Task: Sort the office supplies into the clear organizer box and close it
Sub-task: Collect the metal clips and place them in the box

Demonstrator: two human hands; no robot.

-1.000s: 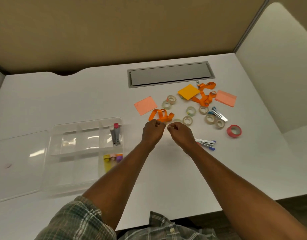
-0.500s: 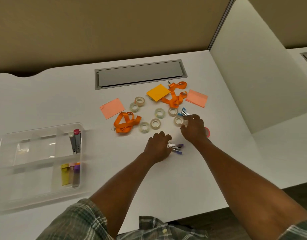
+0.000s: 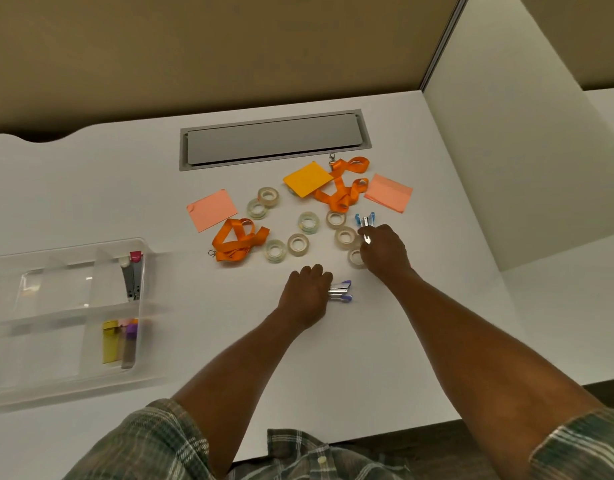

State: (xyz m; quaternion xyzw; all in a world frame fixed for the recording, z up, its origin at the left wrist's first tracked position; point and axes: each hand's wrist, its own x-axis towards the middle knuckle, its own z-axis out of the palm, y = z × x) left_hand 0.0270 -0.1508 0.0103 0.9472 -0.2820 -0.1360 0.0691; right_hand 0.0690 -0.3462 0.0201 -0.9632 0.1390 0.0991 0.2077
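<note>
Standing at the desk's [image 3: 333, 358] near edge, I take 12 o'clock as the far wall. At 9 o'clock sits the clear organizer box [image 3: 56, 289], open, its long axis running 9 to 3. In its rear right compartment two small staplers [image 3: 132, 278] lie lengthwise 12 to 6, coloured ends toward 12. In the compartment just nearer me lie yellow, pink and purple strips [image 3: 120, 341], on the same axis.

Between the box and the left hand [image 3: 305, 296] the white desktop is bare, and the bare stretch runs down to the edge at 6 o'clock. The left hand's fingers are curled over one end of a purple-tipped stapler [image 3: 340, 292]. It lies flat, long axis 9 to 3, purple tips pointing to 3.

Toward 12 from that hand lies the clutter: a pink sticky note [image 3: 212, 209], an orange lanyard [image 3: 238, 239], and clear tape rolls [image 3: 298, 244] scattered across the middle. Behind them are a yellow-orange note [image 3: 307, 178], a second lanyard [image 3: 343, 188] and another pink note [image 3: 388, 192]. A grey cable hatch [image 3: 274, 140] lies beyond.

The right hand [image 3: 385, 251] pinches the near end of a blue-tipped stapler [image 3: 365, 220], whose blue tips point to 12. Tape rolls press close on the hand's 9 o'clock side. At 3 o'clock there is open desk, then the partition panel [image 3: 506, 150].
</note>
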